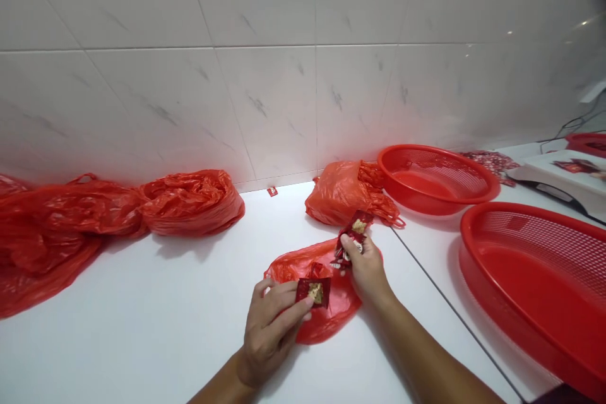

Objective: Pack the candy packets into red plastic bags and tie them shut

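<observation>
Between the thumb and fingers of my left hand (273, 322) is a small dark red packet (320, 290) with a gold patch on its face. My right hand (364, 265) is closed round several similar red packets (354, 237), fanned a little and tilted upward. Both hands are over an open red plastic bag (326, 328) that lies on the white table. Inside the bag, some red material shows behind my left hand, but I cannot make out what it is. My left palm and the lower ends of the packets in my right hand are hidden.
Behind my right hand rests a full red bag (331, 192). More bulging red bags (192, 202) line the left side. A red basket (440, 199) stands at the back right, a larger one (478, 265) nearer. One loose packet (272, 191) lies by the wall.
</observation>
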Available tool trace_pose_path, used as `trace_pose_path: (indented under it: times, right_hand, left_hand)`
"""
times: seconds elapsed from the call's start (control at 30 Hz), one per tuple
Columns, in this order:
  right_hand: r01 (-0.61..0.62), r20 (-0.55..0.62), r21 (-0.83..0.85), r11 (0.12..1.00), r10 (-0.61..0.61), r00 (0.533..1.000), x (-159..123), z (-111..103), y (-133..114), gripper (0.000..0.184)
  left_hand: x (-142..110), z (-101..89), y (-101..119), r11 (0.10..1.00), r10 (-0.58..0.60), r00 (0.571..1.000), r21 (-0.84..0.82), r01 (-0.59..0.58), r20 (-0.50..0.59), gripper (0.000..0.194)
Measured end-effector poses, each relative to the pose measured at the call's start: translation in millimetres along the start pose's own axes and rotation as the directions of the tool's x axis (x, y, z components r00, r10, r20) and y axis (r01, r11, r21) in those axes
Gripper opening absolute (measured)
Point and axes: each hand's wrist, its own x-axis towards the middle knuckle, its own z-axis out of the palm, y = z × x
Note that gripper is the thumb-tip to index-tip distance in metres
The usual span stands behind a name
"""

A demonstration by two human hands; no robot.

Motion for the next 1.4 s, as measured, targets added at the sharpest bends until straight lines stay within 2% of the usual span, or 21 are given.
trace_pose_path:
  times: [0.07,0.1,0.17,0.23,0.27,0.33,0.43,0.5,0.57,0.63,0.67,0.8,0.87,0.97,1.03,1.07,1.13,1.2,1.23,1.33,1.4]
  right_hand:
    - [-0.004,-0.042,0.089,0.996,0.008,0.999,5,-5,-4,0.047]
    - [0.001,-0.049,0.125,0.992,0.006,0.999,6,-7,-6,0.049]
    - [0.012,-0.037,0.164,0.986,-0.006,0.999,8,-9,-9,0.049]
    - [0.012,-0.011,0.167,0.986,-0.01,1.0,8,-9,-10,0.048]
    - [0.006,0.006,0.158,0.987,-0.007,1.0,7,-8,-9,0.048]
    - [-0.003,0.037,0.121,0.993,-0.001,0.999,3,-6,-5,0.048]
    - [-0.001,0.098,0.045,0.999,-0.004,0.995,-7,2,4,0.046]
    - [-0.004,0.196,-0.006,1.0,0.005,0.981,-18,9,9,0.044]
    - [0.007,0.311,-0.053,0.999,0.01,0.95,-29,17,11,0.041]
    - [0.035,0.361,-0.08,0.996,-0.004,0.932,-37,22,11,0.039]
    - [0.041,0.36,-0.084,0.996,-0.008,0.933,-40,24,11,0.039]
    - [-0.073,0.354,-0.072,0.995,0.094,0.93,-37,25,9,0.046]
    - [-0.1,0.317,-0.068,0.993,0.116,0.941,-31,22,7,0.049]
    - [0.006,0.116,-0.07,0.998,0.002,0.993,-21,13,-1,0.047]
    - [0.071,-0.022,-0.049,0.996,-0.073,0.997,-15,5,-9,0.045]
    - [0.09,-0.072,-0.02,0.996,-0.091,0.993,-12,2,-13,0.046]
    - [0.104,-0.127,0.052,0.993,-0.097,0.987,-8,-3,-19,0.048]
    - [0.101,-0.13,0.081,0.992,-0.09,0.987,-7,-6,-22,0.049]
    - [0.097,-0.12,0.066,0.993,-0.089,0.989,-7,-6,-23,0.049]
    - [0.079,-0.054,-0.045,0.996,-0.081,0.995,-9,-4,-19,0.045]
    - [0.062,0.051,-0.101,0.993,-0.057,0.997,-13,0,-15,0.041]
  left_hand:
    - [1,4.3,-2,0.996,-0.077,0.996,0.034,0.078,-0.034,0.031]
    - [2,7.6,-4,0.993,-0.114,0.994,0.041,0.114,-0.004,0.025]
    - [4,14.3,-7,0.98,-0.197,0.971,0.053,0.191,0.137,0.017]
    - [5,18.8,-8,0.963,-0.271,0.916,0.081,0.259,0.295,0.018]
    - [6,19.6,-8,0.955,-0.297,0.895,0.095,0.281,0.334,0.02]
    - [6,18.5,-6,0.945,-0.328,0.89,0.117,0.307,0.315,0.021]
    - [5,14.2,-4,0.952,-0.306,0.934,0.086,0.295,0.183,0.012]
    - [4,12.4,-4,0.962,-0.273,0.955,0.031,0.271,0.119,0.016]
    - [4,11.8,-5,0.97,-0.239,0.966,-0.028,0.243,0.101,0.02]
    - [4,11.8,-5,0.975,-0.206,0.973,-0.059,0.212,0.103,0.01]
    - [5,11.8,-5,0.979,-0.186,0.976,-0.061,0.194,0.11,0.003]
    - [7,9.6,-2,0.989,-0.129,0.982,-0.048,0.137,0.139,0.012]
    - [8,7.1,-1,0.988,-0.142,0.986,-0.05,0.147,0.092,0.015]
    - [7,3.8,-2,0.983,-0.185,0.98,-0.013,0.184,-0.069,0.021]
    - [7,3.9,-3,0.982,-0.179,0.977,0.044,0.185,-0.118,0.022]
    - [7,4.8,-4,0.979,-0.178,0.98,0.082,0.186,-0.089,0.022]
    - [7,7.6,-6,0.97,-0.202,0.977,0.149,0.19,0.067,0.019]
    - [8,10.4,-8,0.96,-0.247,0.944,0.186,0.208,0.221,0.02]
    - [8,11.1,-8,0.956,-0.268,0.929,0.191,0.224,0.254,0.022]
    - [8,10.8,-7,0.95,-0.293,0.937,0.173,0.262,0.191,0.031]
    - [8,9.5,-6,0.957,-0.272,0.953,0.143,0.253,0.131,0.033]
